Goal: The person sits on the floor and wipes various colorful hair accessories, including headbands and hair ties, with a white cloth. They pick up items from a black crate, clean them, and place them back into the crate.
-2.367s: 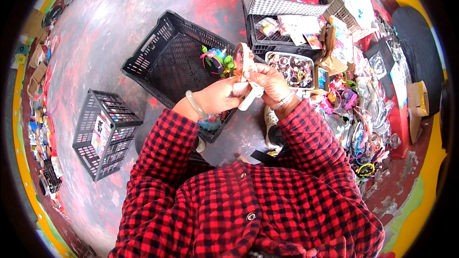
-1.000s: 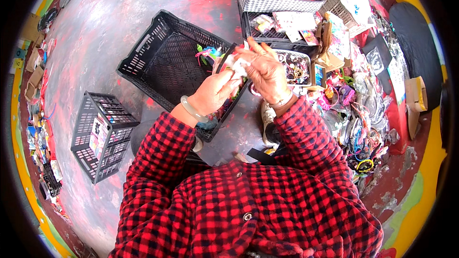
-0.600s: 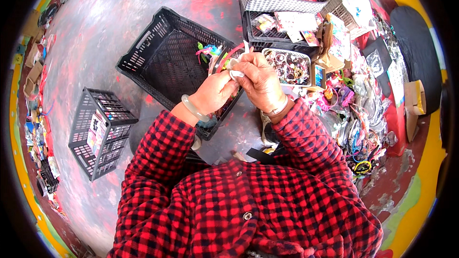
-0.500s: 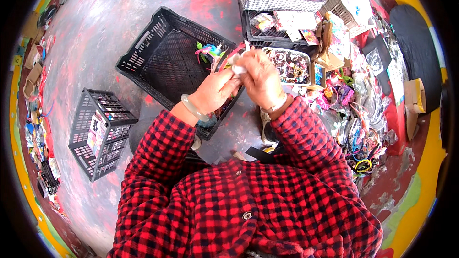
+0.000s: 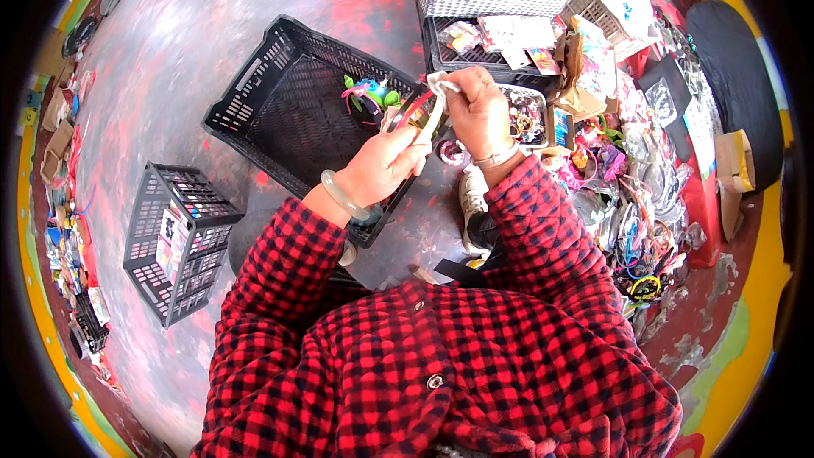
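The floor (image 5: 191, 55) is grey and red. Over the right corner of the black crate (image 5: 292, 106), the left hand (image 5: 380, 168) and right hand (image 5: 483, 119) pinch with their fingers: left, a thin band (image 5: 437, 110); right, maybe a white cloth (image 5: 443, 83) at its top. Best keep the band still, move the cloth gently.

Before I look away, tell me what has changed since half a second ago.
The right hand has moved up and slightly right, away from the left hand, its fingers pinching white material. A pale strip now shows stretched between the hands. Neither hand has visibly let go. The left hand stays at the red band; the large black crate and the smaller crate stand as before.
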A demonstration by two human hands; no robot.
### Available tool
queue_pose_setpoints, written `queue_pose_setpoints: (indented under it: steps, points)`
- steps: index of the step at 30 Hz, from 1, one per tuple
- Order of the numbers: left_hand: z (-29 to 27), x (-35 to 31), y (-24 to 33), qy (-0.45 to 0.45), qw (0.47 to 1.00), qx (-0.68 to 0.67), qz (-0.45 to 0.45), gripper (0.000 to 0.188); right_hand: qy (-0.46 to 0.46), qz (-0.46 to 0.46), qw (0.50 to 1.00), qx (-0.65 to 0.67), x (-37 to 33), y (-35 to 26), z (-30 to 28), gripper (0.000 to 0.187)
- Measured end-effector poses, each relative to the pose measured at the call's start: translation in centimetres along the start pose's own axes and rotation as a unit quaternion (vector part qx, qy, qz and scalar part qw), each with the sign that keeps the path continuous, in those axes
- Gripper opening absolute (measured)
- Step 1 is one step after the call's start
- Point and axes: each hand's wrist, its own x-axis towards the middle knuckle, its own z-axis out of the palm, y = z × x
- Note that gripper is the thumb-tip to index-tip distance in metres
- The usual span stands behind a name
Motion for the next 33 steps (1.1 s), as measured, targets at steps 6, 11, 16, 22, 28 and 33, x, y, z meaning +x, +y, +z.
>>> queue_pose_setpoints:
  steps: [6, 11, 16, 22, 28, 33]
  points:
    - [-0.3, 0.0, -0.6, 0.05, 0.998, 0.041, 0.021, 0.014, -0.104, -0.131, 0.986, 0.009, -2.6, -2.5, 1.1, 0.018]
    - [0.1, 0.0, -0.4, 0.023, 0.999, 0.036, 0.004, 0.015, -0.043, -0.009, 0.999, 0.022, -0.6, -0.8, 0.7, 0.013]
    - [-0.2, 0.4, -0.4, 0.047, 0.995, 0.09, 0.006, 0.014, -0.104, -0.147, 0.984, 0.006, -2.7, -2.5, 1.4, 0.019]
    - [0.4, 0.1, -0.6, -0.009, 0.993, 0.112, 0.036, 0.013, -0.018, 0.047, 0.998, -0.03, -0.6, -0.6, 0.2, 0.016]
    - [0.5, -0.1, -1.4, 0.037, 0.984, 0.143, 0.098, 0.012, -0.027, -0.147, 0.987, -0.055, -1.3, -2.1, 0.5, 0.021]
    - [0.8, -0.1, -0.9, 0.011, 0.986, 0.136, 0.099, 0.014, -0.005, 0.242, 0.959, 0.145, 0.4, 0.7, -0.5, 0.007]
